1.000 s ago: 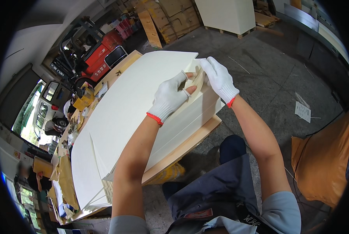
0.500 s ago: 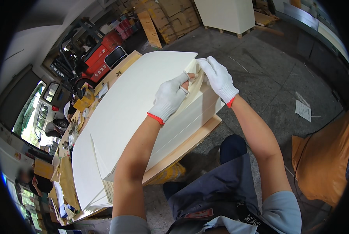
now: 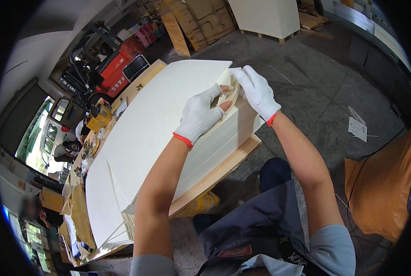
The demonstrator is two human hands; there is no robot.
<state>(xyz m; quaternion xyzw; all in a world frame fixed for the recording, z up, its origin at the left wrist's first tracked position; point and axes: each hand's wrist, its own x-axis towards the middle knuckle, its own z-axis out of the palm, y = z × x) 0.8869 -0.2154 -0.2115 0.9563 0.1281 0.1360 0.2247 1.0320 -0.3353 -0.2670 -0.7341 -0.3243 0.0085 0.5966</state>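
Apron: a dark apron [image 3: 256, 211] hangs over the wearer's front, below the pale sleeves and bare forearms.
Left hand: the left hand [image 3: 200, 112], in a white glove with a red cuff edge, lies over the stack's near right corner; its thumb and forefinger tips show bare, and this grip stands slightly apart beside the bent sheets.
Right hand: the right hand [image 3: 259, 92], gloved alike, rests fingers-up against the outer side of the same corner; its thumb is hidden, so how tightly this grip closes cannot be told.
Bent sheets: several white sheets [image 3: 233, 98] curve upward between the two hands.
Stack: the tall white stack [image 3: 145, 124] sits on the counter [image 3: 214, 177], its layers uneven at the lower left.
Under the counter: a yellow bag [image 3: 201, 204] shows below the wooden edge.
Right side: a bulky orange cover [image 3: 380, 188] stands on the floor, with a printed paper [image 3: 358, 129] lying beyond it.
Counter's left part: brown paper [image 3: 81, 216] and a yellow box [image 3: 97, 120].
Far left: a red forklift [image 3: 116, 69] and, through an opening, a white vehicle [image 3: 49, 138].
Far back: cardboard boxes [image 3: 201, 20] beside a pale block [image 3: 267, 18] on a pallet.
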